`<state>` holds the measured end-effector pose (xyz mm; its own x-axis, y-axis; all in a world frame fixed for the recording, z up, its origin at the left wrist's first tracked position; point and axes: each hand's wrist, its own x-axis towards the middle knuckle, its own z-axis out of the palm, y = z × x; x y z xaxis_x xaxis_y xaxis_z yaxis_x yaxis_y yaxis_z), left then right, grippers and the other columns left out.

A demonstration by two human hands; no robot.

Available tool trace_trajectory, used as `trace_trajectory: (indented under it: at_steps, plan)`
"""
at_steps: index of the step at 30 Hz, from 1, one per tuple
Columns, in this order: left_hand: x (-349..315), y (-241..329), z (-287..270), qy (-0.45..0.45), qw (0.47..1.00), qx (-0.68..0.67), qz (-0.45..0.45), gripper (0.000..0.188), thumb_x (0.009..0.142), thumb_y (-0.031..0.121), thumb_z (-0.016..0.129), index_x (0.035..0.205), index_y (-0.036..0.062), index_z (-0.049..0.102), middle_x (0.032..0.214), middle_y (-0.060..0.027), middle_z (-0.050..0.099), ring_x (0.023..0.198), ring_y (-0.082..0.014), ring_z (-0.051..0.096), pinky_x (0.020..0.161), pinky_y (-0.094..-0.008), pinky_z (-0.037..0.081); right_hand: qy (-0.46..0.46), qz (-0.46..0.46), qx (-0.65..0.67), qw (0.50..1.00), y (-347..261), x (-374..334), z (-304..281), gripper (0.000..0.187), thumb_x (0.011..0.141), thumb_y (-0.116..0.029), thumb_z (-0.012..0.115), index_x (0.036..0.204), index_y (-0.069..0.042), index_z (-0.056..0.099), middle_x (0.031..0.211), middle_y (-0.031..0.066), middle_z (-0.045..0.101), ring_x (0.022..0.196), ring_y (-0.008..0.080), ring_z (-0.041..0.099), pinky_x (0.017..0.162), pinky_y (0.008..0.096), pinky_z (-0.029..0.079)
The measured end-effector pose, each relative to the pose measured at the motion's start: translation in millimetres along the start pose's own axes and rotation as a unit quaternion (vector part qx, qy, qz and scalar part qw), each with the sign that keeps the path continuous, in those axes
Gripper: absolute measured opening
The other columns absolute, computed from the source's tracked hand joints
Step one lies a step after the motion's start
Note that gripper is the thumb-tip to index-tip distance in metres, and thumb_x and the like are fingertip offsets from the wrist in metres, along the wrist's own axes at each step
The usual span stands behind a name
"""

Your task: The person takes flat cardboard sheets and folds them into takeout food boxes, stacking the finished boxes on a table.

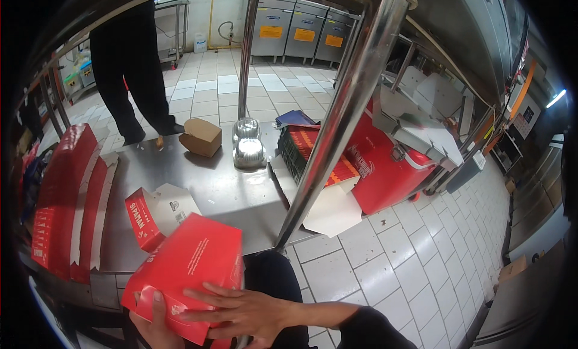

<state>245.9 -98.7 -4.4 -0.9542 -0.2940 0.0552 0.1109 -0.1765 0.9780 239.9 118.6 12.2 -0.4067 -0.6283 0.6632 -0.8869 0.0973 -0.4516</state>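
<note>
A red cardboard food box (198, 246), partly folded, is held low in front of me. My left hand (158, 325) grips its near lower corner, thumb on the outer face and the other fingers mostly hidden beneath. Across the near flap lies my right hand (250, 316), its fingers spread and pressing on the card. Just beyond the box, a smaller red-and-white carton (144, 219) rests with its pale inner flap opened out on a steel shelf (235, 207). To the left stand several flattened red cartons (60, 210), packed upright side by side.
A shiny metal post (337, 120) rises right of the shelf. Farther back are a brown paper box (201, 138) and clear plastic containers (248, 150). Red-and-green packaging (301, 147) and a red cooler (385, 174) sit to the right. Another person's legs (129, 66) stand beyond the shelf.
</note>
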Motion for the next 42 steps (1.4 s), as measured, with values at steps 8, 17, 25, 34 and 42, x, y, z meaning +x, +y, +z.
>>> trace_trajectory:
  at_steps: [8,17,25,34,42]
  plan:
    - [15.3,-76.8,-4.1,-0.108,0.985,-0.136,0.021,0.053,0.084,-0.003,0.062,0.133,-0.0005,0.042,0.126,-0.0129,0.056,0.107,-0.0261,0.061,0.089,-0.0401,0.052,0.069,0.136,0.11,0.982,15.2,-22.0,-0.2,0.071,0.077,-0.05,0.067,0.119,0.006,0.054,0.141,0.0196,0.046,0.125,0.0397,0.05,0.096,0.0404,0.048]
    - [9.9,-42.6,6.2,-0.23,0.958,-0.073,-0.156,0.034,0.081,-0.001,0.073,0.112,-0.0015,0.059,0.096,-0.0061,0.067,0.088,-0.0138,0.066,0.074,-0.0265,0.053,0.084,0.297,0.041,0.95,19.6,-8.2,10.7,0.058,0.071,-0.03,0.082,0.114,0.002,0.059,0.131,0.026,0.053,0.119,0.0376,0.056,0.097,0.0398,0.048]
    - [17.4,-41.7,6.4,-0.265,0.916,-0.224,-0.203,0.031,0.09,0.001,0.064,0.119,0.0009,0.053,0.107,-0.006,0.062,0.099,-0.0131,0.061,0.082,-0.0281,0.052,0.055,0.193,0.177,0.963,46.2,-16.3,-4.5,0.048,0.056,-0.023,0.09,0.094,0.0,0.071,0.116,0.0229,0.064,0.117,0.0382,0.058,0.096,0.0424,0.05]
    - [0.9,-39.5,29.7,-0.149,0.985,0.058,-0.07,0.031,0.09,0.018,0.069,0.115,0.0031,0.059,0.103,-0.0038,0.065,0.099,-0.0116,0.062,0.082,-0.0283,0.052,0.181,0.241,0.138,0.943,43.3,-9.5,4.7,0.039,0.065,-0.022,0.087,0.088,0.003,0.068,0.108,0.0241,0.067,0.109,0.039,0.062,0.092,0.0459,0.053]
    - [-14.9,-28.2,39.5,-0.057,0.953,-0.265,-0.136,0.03,0.093,0.01,0.061,0.123,0.0049,0.056,0.114,-0.0069,0.064,0.103,-0.0185,0.064,0.085,-0.0365,0.055,-0.114,0.342,0.227,0.905,-14.1,-39.3,43.6,0.052,0.097,-0.027,0.055,0.134,0.005,0.04,0.121,0.0248,0.057,0.11,0.0345,0.059,0.095,0.0421,0.046]
